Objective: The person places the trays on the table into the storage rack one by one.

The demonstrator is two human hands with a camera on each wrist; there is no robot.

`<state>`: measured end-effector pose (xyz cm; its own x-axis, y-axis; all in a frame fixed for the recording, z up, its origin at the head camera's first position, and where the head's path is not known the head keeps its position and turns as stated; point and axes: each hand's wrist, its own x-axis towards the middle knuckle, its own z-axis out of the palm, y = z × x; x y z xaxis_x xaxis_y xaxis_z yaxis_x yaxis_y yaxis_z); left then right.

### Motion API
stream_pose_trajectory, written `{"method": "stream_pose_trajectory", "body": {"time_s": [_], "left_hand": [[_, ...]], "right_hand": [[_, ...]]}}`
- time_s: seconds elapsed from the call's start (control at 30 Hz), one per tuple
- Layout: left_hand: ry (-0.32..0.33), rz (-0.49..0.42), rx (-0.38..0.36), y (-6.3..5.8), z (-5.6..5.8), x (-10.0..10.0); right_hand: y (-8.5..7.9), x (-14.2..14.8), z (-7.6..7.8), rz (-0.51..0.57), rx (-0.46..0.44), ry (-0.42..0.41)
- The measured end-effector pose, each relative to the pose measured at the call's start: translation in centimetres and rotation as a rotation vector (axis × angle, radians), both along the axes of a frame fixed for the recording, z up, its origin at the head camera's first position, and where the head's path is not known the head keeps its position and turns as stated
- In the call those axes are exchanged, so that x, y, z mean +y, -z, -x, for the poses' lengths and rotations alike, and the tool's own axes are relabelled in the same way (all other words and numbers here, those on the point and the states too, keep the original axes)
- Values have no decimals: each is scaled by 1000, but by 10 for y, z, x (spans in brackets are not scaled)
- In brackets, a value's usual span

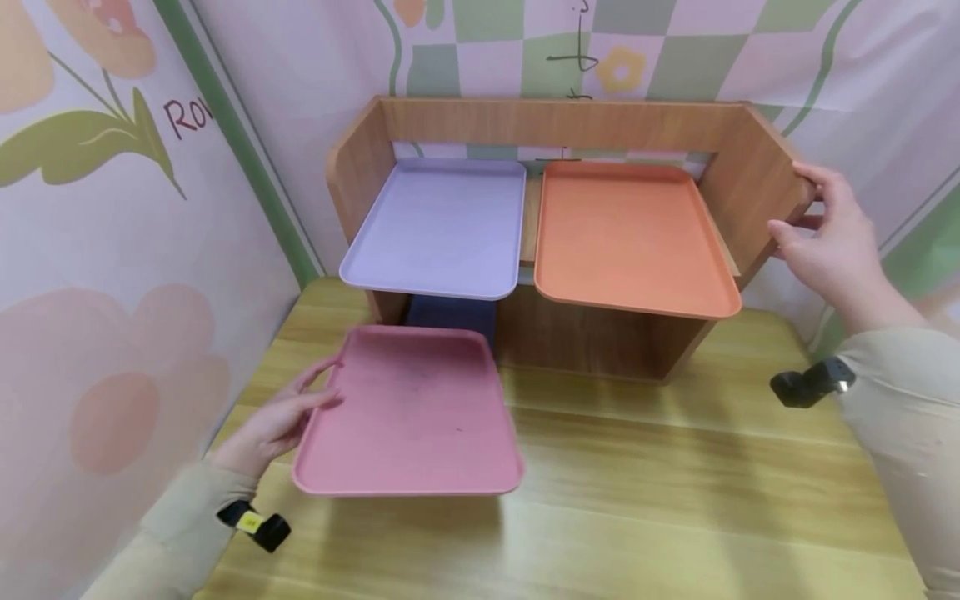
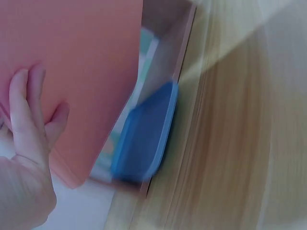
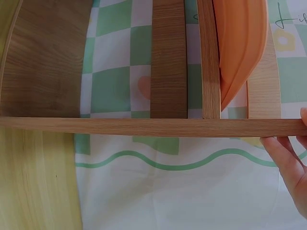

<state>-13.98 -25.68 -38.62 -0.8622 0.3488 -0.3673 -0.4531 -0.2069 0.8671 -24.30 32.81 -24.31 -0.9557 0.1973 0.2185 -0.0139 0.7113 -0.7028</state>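
My left hand [image 1: 281, 421] holds a pink tray [image 1: 412, 408] by its left edge, above the table in front of the shelf. In the left wrist view, fingers [image 2: 33, 112] press against the tray's underside. My right hand [image 1: 836, 237] grips the front edge of the right side panel of a two-tier wooden shelf [image 1: 562, 121]. On its upper tier lie a lavender tray [image 1: 442, 225] at left and an orange tray [image 1: 633, 237] at right. A blue tray [image 2: 146, 134] sits in the lower left compartment, partly hidden behind the pink one in the head view.
The wood-grain table [image 1: 637, 500] carries the shelf. A printed curtain [image 1: 480, 67] hangs behind it, and another printed panel [image 1: 150, 275] with a green strip stands close on the left. Both upper trays jut past the shelf's front.
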Motion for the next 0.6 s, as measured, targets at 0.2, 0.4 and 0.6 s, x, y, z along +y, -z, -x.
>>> {"method": "stream_pose_trajectory", "body": {"time_s": [0.2, 0.4, 0.6], "left_hand": [[59, -20, 41, 21, 18, 59], [89, -12, 75, 49, 37, 118], [112, 23, 90, 78, 54, 172]], "right_hand": [[1, 1, -1, -21, 0, 2], [0, 0, 0, -36, 17, -8], [1, 1, 0, -56, 9, -2]]}}
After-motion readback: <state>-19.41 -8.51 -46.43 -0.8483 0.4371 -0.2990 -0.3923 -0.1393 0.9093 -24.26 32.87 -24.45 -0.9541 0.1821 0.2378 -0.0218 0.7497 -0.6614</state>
